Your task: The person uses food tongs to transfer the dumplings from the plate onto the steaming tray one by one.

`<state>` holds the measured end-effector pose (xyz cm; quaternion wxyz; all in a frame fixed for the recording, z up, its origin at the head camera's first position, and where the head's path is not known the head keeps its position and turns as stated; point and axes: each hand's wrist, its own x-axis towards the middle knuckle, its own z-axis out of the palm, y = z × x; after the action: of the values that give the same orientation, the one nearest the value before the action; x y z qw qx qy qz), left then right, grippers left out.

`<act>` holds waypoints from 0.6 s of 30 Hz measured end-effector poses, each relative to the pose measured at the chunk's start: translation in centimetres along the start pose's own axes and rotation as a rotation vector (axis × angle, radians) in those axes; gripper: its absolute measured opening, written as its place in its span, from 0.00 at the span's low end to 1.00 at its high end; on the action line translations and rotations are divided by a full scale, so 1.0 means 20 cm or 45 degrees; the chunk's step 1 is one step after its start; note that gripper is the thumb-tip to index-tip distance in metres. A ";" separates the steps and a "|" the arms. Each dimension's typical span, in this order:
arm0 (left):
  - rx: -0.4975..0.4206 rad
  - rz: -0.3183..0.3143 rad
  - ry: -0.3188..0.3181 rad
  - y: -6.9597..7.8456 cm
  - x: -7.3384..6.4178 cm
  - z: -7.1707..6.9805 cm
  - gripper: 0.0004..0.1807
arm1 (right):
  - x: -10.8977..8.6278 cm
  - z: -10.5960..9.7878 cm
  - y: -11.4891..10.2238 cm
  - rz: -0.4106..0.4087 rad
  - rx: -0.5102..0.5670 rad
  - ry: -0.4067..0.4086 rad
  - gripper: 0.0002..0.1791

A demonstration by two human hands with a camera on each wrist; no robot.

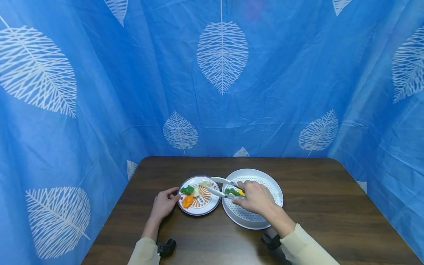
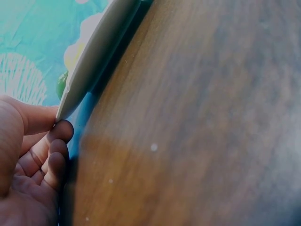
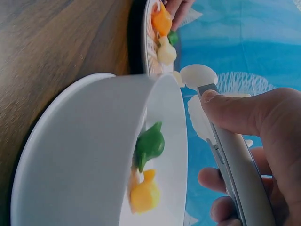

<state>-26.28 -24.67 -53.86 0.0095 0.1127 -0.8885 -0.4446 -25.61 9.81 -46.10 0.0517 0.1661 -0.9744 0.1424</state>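
Observation:
My left hand (image 1: 164, 203) pinches the left rim of a small white plate (image 1: 208, 209) between thumb and fingers; the left wrist view shows this plate edge-on. On the plate lie a green dumpling-like piece (image 1: 187, 190), an orange one (image 1: 187, 201) and pale ones (image 1: 196, 190). My right hand (image 1: 256, 198) grips tongs (image 3: 240, 174), thumb on one arm and fingers round the other. Their spread tips hang over the plate's right side by a pale piece (image 1: 205, 183); whether they touch it I cannot tell. Beneath the right hand is a round white perforated tray (image 1: 246, 222) with a green piece (image 3: 151, 143) and a yellow piece (image 3: 145, 194).
Plate and tray stand side by side on a dark wooden table (image 1: 314, 206). A blue curtain (image 1: 271, 73) with white leaf prints hangs behind and at both sides. Black straps (image 1: 166, 247) circle the wrists.

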 end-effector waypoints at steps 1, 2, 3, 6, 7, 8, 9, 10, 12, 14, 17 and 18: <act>0.001 0.002 0.000 0.00 0.00 0.00 0.23 | 0.01 0.00 -0.01 -0.006 -0.008 0.004 0.32; -0.001 0.002 0.000 0.00 0.00 0.00 0.23 | 0.01 0.01 -0.02 -0.012 -0.018 0.007 0.32; 0.000 0.003 0.000 -0.01 0.00 0.00 0.23 | 0.02 0.01 -0.03 -0.014 -0.026 0.010 0.32; -0.007 0.011 -0.005 -0.01 0.00 0.01 0.23 | 0.04 0.03 -0.05 -0.016 -0.046 0.005 0.32; -0.009 0.014 -0.005 -0.01 0.00 0.01 0.23 | 0.05 0.04 -0.06 -0.019 -0.055 0.002 0.31; -0.013 0.010 -0.007 -0.01 0.00 0.01 0.23 | 0.05 0.04 -0.07 -0.015 -0.063 0.000 0.31; -0.014 0.013 -0.010 -0.02 0.00 0.01 0.23 | 0.06 0.05 -0.07 -0.013 -0.071 -0.004 0.31; -0.014 0.015 -0.013 -0.02 0.00 0.01 0.23 | 0.06 0.05 -0.08 -0.011 -0.083 -0.007 0.32; -0.011 0.013 -0.015 -0.01 0.00 0.01 0.23 | 0.07 0.05 -0.09 -0.011 -0.111 -0.004 0.32; -0.011 0.009 -0.014 -0.01 0.00 0.01 0.23 | 0.09 0.05 -0.10 -0.016 -0.132 -0.001 0.31; -0.007 0.007 -0.006 -0.01 0.00 0.01 0.23 | 0.11 0.06 -0.12 -0.033 -0.150 0.013 0.30; -0.005 0.014 -0.003 -0.01 0.00 0.01 0.23 | 0.11 0.07 -0.12 -0.039 -0.151 0.017 0.29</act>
<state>-26.30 -24.67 -54.05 0.0110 0.1073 -0.8883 -0.4465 -27.00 6.52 -46.41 0.0702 0.1766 -0.9781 0.0846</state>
